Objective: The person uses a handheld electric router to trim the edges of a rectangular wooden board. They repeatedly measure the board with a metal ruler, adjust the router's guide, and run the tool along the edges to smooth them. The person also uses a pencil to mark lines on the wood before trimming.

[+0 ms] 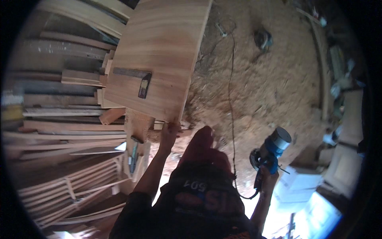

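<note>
I see brown earth ground (266, 87) stretching ahead of and between the fingers of the left hand (169, 134) and the right hand (269, 177). Stacked boards (71, 126) take up the space to the left of the left fingers, mostly lying crosswise. The wooden panel (163, 44) extends straight ahead from those fingers; they are curled against its near right corner, touching the edge, though from here I cannot tell whether they squeeze it. I make out a slatted frame (70, 188) left of them and closer to the body, and white boxes (299, 181) to the right of the right fingers. The blue power tool (269, 163) is in the right fingers, which I see wrapped around its handle, with its silver cylindrical end angled upward and rightward beyond them. Far ahead of them another power tool (263, 39) sits on the ground, blurred to me. An L-shaped square (131, 73) lies on the panel, ahead and left of the left fingers. A green-handled hand tool (134, 153) lies left of them, slightly nearer me. Thinnest, a dark cord (230, 79) loops just below the right fingers, then crosses the ground between both hands.
</note>
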The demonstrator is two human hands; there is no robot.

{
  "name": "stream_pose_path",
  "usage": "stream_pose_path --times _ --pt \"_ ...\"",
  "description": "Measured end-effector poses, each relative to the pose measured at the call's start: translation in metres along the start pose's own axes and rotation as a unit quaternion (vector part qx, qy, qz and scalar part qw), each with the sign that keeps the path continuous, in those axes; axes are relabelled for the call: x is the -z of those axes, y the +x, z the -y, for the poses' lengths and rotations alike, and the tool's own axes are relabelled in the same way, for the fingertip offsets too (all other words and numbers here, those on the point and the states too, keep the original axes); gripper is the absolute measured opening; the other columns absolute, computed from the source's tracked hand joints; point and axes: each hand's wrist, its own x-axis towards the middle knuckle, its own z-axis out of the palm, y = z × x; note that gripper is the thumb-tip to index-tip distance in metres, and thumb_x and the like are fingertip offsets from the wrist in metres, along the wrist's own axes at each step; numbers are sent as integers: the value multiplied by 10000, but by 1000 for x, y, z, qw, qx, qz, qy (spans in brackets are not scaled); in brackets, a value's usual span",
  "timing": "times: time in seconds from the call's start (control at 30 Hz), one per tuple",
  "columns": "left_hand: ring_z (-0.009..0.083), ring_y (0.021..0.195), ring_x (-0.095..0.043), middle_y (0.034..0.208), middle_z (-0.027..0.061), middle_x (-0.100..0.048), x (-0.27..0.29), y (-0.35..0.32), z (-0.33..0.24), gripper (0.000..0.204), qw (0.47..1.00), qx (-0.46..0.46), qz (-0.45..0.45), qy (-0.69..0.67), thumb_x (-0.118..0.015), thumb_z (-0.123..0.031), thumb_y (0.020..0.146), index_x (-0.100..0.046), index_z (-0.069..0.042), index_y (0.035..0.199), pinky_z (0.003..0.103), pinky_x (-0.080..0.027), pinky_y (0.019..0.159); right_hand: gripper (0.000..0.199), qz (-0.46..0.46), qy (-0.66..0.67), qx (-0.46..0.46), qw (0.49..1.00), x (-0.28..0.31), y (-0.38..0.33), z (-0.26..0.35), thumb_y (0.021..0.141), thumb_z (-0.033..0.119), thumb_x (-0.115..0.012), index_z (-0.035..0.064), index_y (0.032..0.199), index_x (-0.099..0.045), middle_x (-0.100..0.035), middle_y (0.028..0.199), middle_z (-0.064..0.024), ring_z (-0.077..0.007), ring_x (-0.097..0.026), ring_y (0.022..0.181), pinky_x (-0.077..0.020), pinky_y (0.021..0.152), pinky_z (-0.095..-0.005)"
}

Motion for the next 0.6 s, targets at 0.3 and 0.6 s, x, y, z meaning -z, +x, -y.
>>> stream_pose_path --times 0.3,0.6 --pt "362 937 -703 982 211 -715 -16 -3 7 464 985 -156 -61 48 -712 -419 992 -592 22 1068 481 -543 816 341 187 -115 232 948 -160 5 251 912 148 -774 16 1203 -654 -590 692 -5 -108 -525 530 -435 504 -281" --pt "381 824 -748 872 221 -731 12 -15 -7 402 989 -101 -105 40 -797 -412 909 -677 -56 1052 485 -583 746 293 461 -48 137 875 -359 26 396 1009 211 -697 77 1268 -660 -484 740 44 -69 -481 593 -459 552 -289"
